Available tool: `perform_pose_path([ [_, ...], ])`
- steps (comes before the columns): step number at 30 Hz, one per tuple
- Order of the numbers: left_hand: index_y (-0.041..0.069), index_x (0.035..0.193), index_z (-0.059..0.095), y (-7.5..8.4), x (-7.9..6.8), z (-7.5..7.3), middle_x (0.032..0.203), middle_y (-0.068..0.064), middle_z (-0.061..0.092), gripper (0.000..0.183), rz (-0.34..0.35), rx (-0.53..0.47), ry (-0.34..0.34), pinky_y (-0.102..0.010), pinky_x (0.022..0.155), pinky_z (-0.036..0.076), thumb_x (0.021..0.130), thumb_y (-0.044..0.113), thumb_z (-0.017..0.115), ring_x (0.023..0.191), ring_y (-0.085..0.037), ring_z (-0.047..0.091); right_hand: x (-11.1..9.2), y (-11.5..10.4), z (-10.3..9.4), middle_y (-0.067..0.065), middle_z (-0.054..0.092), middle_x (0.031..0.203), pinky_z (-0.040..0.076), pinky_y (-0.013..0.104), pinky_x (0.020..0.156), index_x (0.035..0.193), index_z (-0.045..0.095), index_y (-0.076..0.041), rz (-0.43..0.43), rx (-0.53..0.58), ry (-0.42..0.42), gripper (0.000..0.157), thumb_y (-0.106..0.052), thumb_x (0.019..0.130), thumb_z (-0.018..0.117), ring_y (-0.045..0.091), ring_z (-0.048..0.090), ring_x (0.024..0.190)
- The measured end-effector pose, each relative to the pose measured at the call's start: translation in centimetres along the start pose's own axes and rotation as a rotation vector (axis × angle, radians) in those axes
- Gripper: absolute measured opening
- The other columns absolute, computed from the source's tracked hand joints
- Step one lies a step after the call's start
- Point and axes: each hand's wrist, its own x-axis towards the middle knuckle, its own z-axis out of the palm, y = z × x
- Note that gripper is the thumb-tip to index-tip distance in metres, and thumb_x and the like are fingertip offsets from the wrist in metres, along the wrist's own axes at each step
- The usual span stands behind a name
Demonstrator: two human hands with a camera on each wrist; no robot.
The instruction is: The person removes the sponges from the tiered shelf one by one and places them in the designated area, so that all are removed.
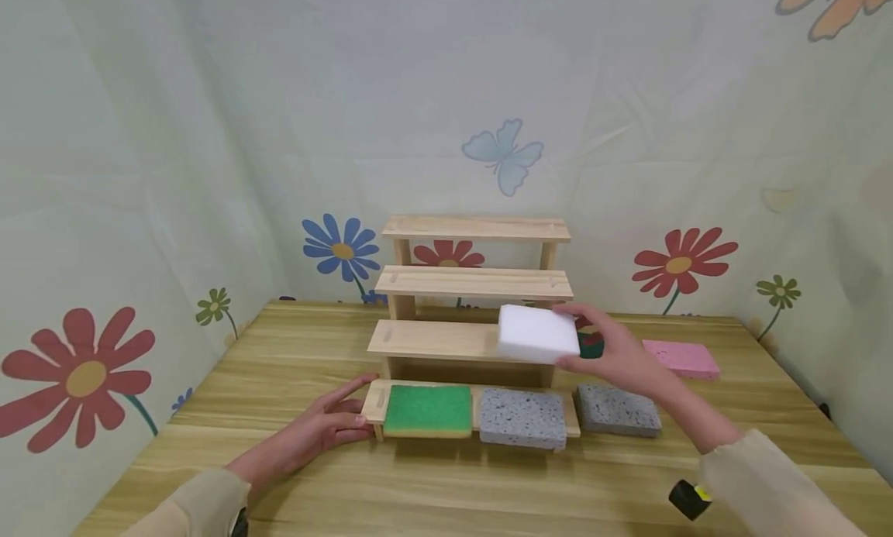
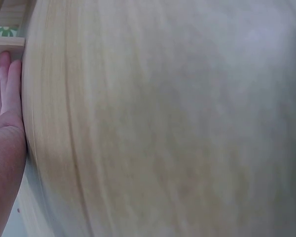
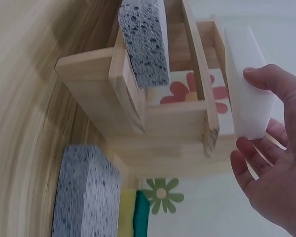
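My right hand [image 1: 621, 355] pinches a white foam sponge block [image 1: 537, 332] by its right side, thumb at the near edge. The block is in front of the right part of the second step of a wooden stepped rack [image 1: 432, 337]; I cannot tell whether it touches that step. In the right wrist view the thumb lies on the white block [image 3: 249, 98]. At the left end of the lowest step, my left hand [image 1: 324, 425] touches the wood with its fingers fairly straight. On that step lie a green sponge [image 1: 428, 409] and a speckled grey sponge [image 1: 523, 418].
Right of the rack, on the wooden table [image 1: 300, 498], lies another speckled grey sponge [image 1: 618, 410]. Behind it are a pink sponge [image 1: 680, 359] and a dark green thing [image 1: 591, 346], partly hidden by my right hand. A small black object [image 1: 689, 500] shows by the right sleeve.
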Motion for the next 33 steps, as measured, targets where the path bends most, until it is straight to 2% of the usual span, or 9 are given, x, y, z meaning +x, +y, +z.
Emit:
perform_pose_path([
  [7,0.018,0.160,0.012,-0.2,-0.2,0.1,0.141,-0.013,0.050,0.076,0.001,-0.005,0.002,-0.033,0.102,0.054,0.099,0.009,0.055,0.119,-0.019,0.062,-2.0,0.7,-2.2,0.007,0.054,0.135,0.053,0.026,0.086,0.145,0.044,-0.018,-0.001,-0.028,-0.009,0.072,-0.029,0.083,0.080,0.020,0.050,0.112],
  [14,0.017,0.160,0.012,-0.2,-0.2,0.2,0.140,-0.013,0.051,0.076,0.005,-0.007,-0.004,-0.033,0.101,0.054,0.099,0.009,0.056,0.118,-0.019,0.062,-4.3,2.2,-4.9,0.013,0.052,0.136,0.053,0.022,0.073,0.146,0.043,-0.018,0.028,-0.060,0.019,0.073,-0.021,0.083,0.080,0.004,0.054,0.096],
  [18,0.017,0.160,0.011,-0.2,-0.2,0.2,0.138,-0.012,0.053,0.076,0.007,-0.008,-0.007,-0.032,0.101,0.054,0.099,0.009,0.056,0.118,-0.018,0.062,-5.6,3.4,-6.3,0.017,0.050,0.137,0.053,0.019,0.074,0.145,0.043,-0.013,0.029,-0.089,0.044,0.075,-0.016,0.081,0.081,-0.003,0.050,0.096],
  [27,0.016,0.160,0.011,0.1,0.0,0.3,0.137,-0.010,0.053,0.075,0.001,-0.011,0.001,-0.033,0.101,0.055,0.099,0.008,0.055,0.117,-0.019,0.063,-7.9,5.9,-9.0,0.014,0.048,0.133,0.054,0.019,0.072,0.144,0.042,-0.008,0.108,-0.146,0.048,0.076,-0.019,0.080,0.082,-0.009,0.046,0.094],
  [33,0.017,0.160,0.012,0.1,0.0,0.2,0.138,-0.011,0.052,0.076,-0.001,-0.001,0.011,-0.033,0.101,0.055,0.099,0.009,0.055,0.117,-0.018,0.063,-8.8,7.6,-9.9,0.011,0.047,0.133,0.052,0.017,0.073,0.145,0.043,-0.011,0.141,-0.214,0.058,0.078,-0.025,0.080,0.083,-0.013,0.041,0.095],
])
